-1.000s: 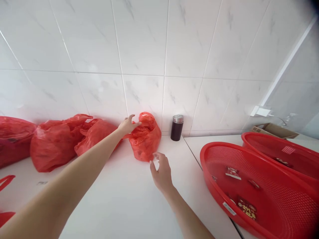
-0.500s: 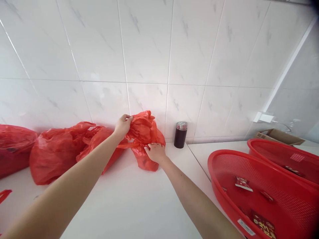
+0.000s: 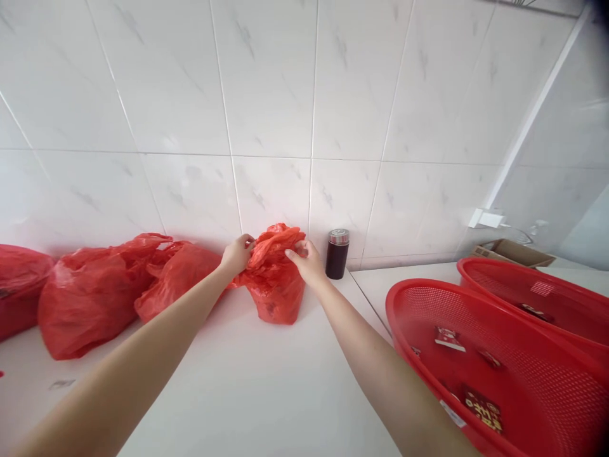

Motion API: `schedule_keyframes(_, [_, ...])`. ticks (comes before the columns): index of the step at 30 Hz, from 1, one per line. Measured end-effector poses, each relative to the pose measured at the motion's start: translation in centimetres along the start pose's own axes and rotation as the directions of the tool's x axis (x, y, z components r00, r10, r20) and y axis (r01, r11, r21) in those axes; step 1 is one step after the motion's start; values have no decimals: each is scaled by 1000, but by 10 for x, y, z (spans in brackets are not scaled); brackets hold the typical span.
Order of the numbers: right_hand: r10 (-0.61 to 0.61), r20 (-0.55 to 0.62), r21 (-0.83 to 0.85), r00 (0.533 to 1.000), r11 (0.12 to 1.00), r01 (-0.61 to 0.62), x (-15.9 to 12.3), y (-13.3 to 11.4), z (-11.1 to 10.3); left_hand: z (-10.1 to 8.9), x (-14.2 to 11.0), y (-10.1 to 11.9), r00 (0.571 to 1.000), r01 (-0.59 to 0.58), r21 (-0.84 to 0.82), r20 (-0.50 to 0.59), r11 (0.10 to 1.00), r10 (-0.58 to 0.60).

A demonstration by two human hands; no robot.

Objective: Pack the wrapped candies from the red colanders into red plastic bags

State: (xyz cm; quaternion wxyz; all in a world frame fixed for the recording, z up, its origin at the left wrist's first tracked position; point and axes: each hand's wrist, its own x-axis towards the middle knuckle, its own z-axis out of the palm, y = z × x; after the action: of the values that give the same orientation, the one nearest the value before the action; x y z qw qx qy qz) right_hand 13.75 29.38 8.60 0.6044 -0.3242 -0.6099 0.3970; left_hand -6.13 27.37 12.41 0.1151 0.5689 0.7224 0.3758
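Note:
A red plastic bag (image 3: 278,295) stands on the white table against the tiled wall, its top crumpled and gathered. My left hand (image 3: 238,255) pinches the left side of the bag's top. On the opposite side, my right hand (image 3: 308,261) grips the upper edge between thumb and fingers. Something dark shows faintly through the lower part of the bag, too unclear to name. Just right of my right hand stands a dark jar (image 3: 337,255) with a silver lid.
Several filled red bags (image 3: 90,295) line the wall at left. Two red perforated baskets (image 3: 537,355) on the right hold a few small packets (image 3: 448,339). Behind them lie a cardboard box (image 3: 514,252) and a white plug (image 3: 488,218). A small scrap (image 3: 61,384) lies at lower left.
My right hand has risen from the bag's front to its top right edge. The bag's top is drawn together more between both hands. The view has shifted slightly right.

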Motion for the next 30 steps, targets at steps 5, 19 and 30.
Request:
schedule_keyframes(5, [-7, -181, 83, 983, 996, 23, 8, -4, -24, 0, -4, 4, 999, -48, 254, 9, 966, 48])
schedule_keyframes(19, [-41, -550, 367, 834, 885, 286, -4, -75, -86, 9, 10, 27, 998, -25, 232, -50, 972, 38])
schedule_keyframes(30, [-222, -422, 414, 879, 815, 405, -44, -137, -79, 37, -88, 108, 777, -521, -53, 384, 852, 499])
